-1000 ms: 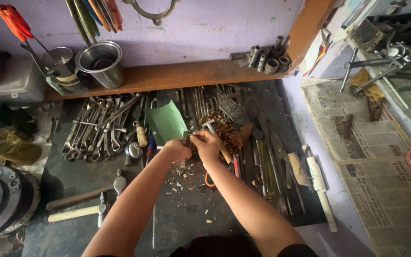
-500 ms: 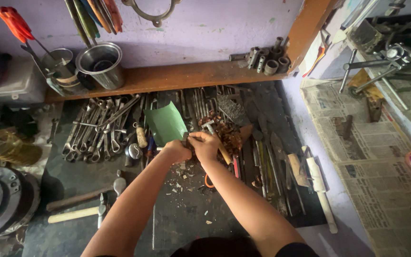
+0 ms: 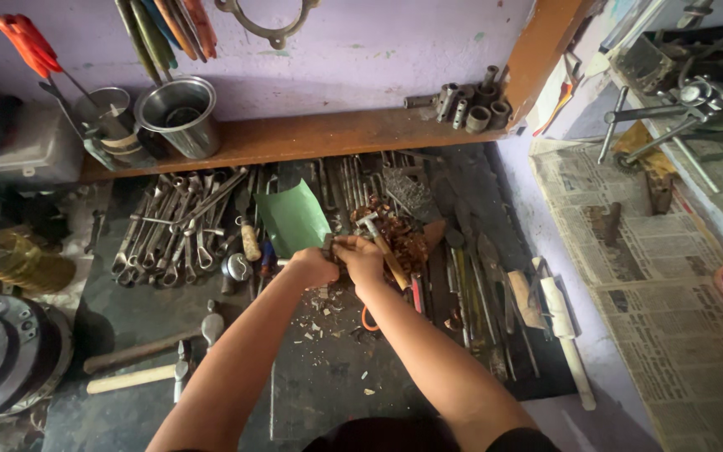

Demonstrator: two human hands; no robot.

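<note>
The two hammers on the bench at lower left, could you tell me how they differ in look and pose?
The upper hammer has a dark brown handle, while the lower hammer has a pale, light wooden one. The upper hammer lies tilted, its head end raised toward the right; the lower hammer lies nearly level. The upper hammer's head looks rounder and shinier than the lower one's. Both lie flat on the dark bench, heads to the right, apart from both hands.

a: how many hands over the tabletop?
b: two, a left hand and a right hand, close together.
a: hammers?
b: two, lying side by side at the lower left: one with a dark handle, one with a pale handle.
a: on the shelf?
b: one steel cup and a cluster of about six short metal sleeves.
a: anything else?
b: one green sheet. the spanners are too heaped to count.
</note>
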